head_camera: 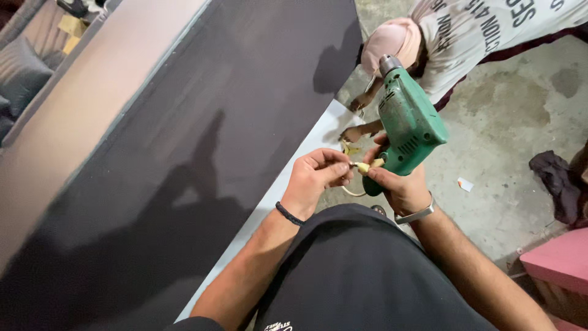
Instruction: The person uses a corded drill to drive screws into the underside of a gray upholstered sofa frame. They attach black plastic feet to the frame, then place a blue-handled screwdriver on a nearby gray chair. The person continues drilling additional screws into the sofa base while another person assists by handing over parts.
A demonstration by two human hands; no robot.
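Note:
A green electric drill [409,121] points up and away, its chuck at the top. My right hand [395,184] is wrapped around its grip, with a metal band on the wrist. My left hand [318,178], with a dark band on the wrist, pinches the pale cord end [362,167] at the base of the drill's handle. Both hands hover beside the white edge [288,178] of a large dark panel [184,141].
Another person in a pink head covering [392,40] and a white printed shirt crouches beyond the drill, hands near the panel's edge. A dark cloth [554,178] and a pink block [557,260] lie on the concrete floor [508,122] to the right.

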